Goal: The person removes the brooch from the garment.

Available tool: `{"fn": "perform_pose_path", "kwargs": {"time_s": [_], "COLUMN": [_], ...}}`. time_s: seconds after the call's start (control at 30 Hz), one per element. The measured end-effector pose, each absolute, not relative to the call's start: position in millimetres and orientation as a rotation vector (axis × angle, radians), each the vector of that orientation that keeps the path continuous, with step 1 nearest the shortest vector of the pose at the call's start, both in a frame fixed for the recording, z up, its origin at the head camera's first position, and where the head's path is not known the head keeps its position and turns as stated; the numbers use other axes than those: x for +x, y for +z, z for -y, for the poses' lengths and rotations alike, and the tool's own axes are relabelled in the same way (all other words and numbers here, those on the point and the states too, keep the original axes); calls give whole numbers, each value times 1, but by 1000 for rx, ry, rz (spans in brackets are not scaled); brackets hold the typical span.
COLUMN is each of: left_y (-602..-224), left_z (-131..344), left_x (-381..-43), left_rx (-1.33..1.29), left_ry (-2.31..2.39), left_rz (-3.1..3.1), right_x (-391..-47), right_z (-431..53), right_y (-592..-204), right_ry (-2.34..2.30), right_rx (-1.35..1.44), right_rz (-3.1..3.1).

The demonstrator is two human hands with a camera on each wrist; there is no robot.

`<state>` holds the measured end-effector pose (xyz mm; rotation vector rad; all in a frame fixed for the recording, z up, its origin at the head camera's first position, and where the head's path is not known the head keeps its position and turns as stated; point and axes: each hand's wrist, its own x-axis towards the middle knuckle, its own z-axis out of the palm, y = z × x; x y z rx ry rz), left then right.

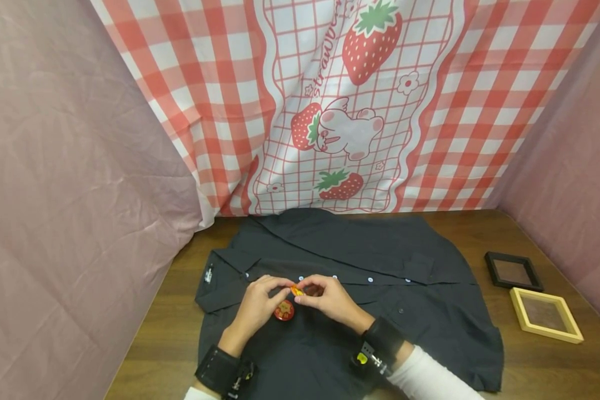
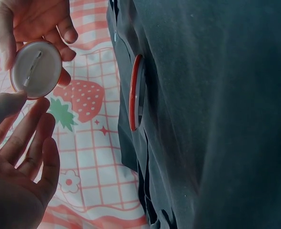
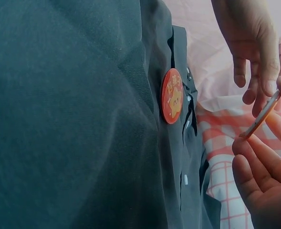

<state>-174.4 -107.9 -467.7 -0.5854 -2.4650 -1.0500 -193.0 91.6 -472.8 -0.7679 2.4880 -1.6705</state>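
A round pin badge (image 2: 45, 78) is held in the air above the dark shirt (image 1: 340, 333). Its pale back with a metal pin shows in the left wrist view; its face looks orange and yellow from the head. My left hand (image 1: 261, 303) pinches one edge between thumb and fingers. From the other side my right hand (image 1: 332, 301) pinches the opposite edge. In the right wrist view the badge (image 3: 260, 116) is nearly edge-on. A second badge, red with a yellow star figure (image 1: 284, 310), lies on the shirt just below the left fingers.
The shirt is spread over a wooden table (image 1: 150, 344), with its collar (image 1: 225, 278) at the left and small white buttons along the placket. At the right lie a black frame (image 1: 514, 271) and a pale wood frame (image 1: 545, 315). A strawberry-print cloth (image 1: 330, 139) hangs behind.
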Motion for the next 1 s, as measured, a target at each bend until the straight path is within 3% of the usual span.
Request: {"fn": "perform_pose_path", "kwargs": {"time_s": [1.0], "left_y": [-468], "left_z": [108], "left_x": [-177], "left_rx": [-590], "left_ry": [-1039], "left_rz": [2483], "right_x": [-195], "right_z": [-92], "right_y": [-474], "right_ry": [-1682], "right_rx": [-846], "right_rz": [-2514]}}
